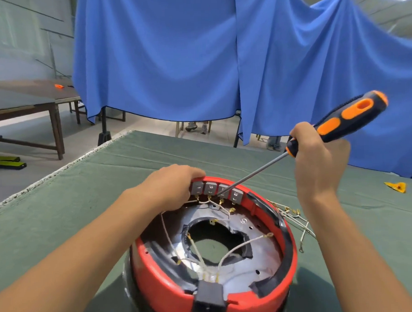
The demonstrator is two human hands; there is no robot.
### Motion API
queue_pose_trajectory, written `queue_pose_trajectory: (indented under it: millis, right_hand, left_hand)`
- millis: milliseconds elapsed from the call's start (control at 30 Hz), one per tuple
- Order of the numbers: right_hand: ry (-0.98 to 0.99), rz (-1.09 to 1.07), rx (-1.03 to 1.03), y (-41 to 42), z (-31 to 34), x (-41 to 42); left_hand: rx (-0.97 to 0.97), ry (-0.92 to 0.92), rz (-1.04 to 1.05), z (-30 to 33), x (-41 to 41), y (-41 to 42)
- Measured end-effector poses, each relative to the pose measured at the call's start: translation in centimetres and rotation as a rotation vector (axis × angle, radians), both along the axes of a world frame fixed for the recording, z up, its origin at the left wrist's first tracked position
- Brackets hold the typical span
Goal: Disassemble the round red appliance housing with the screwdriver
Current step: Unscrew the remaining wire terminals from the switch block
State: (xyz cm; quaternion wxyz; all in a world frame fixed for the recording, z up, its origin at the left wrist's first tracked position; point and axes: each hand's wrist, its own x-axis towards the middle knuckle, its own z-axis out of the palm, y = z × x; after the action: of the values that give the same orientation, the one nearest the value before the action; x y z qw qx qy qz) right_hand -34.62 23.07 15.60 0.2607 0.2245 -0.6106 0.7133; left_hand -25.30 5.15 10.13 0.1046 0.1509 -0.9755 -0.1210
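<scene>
The round red housing (158, 281) lies open side up on the green table cloth (85, 195), with white wires and a central hole inside. A row of grey switch blocks (215, 190) lines its far rim. My left hand (171, 185) grips that far rim beside the blocks. My right hand (317, 152) holds the screwdriver (348, 117), black and orange handle up to the right. Its steel shaft slants down left and the tip touches the third grey block. A black socket (208, 298) sits on the near rim.
Loose white wires with brass terminals (293, 218) lie on the cloth right of the housing. A small yellow piece (397, 187) rests far right. A blue curtain (197, 62) hangs behind the table. Wooden tables (35, 101) stand at the left.
</scene>
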Motion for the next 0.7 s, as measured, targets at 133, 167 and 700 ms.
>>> queue_pose_trajectory:
  millis: [133,167,700]
  right_hand:
    - [0.003,-0.014,0.007,-0.2,-1.0,-0.2]
    - [0.006,-0.016,-0.003,-0.2,-1.1,-0.2]
    - [0.114,-0.008,-0.151,-0.1,-1.7,0.5]
  left_hand:
    - [0.131,-0.038,-0.130,0.5,-0.5,-0.8]
    - [0.152,-0.046,-0.150,0.6,-0.6,-0.8]
    - [0.071,-0.006,0.007,0.4,-0.9,0.9]
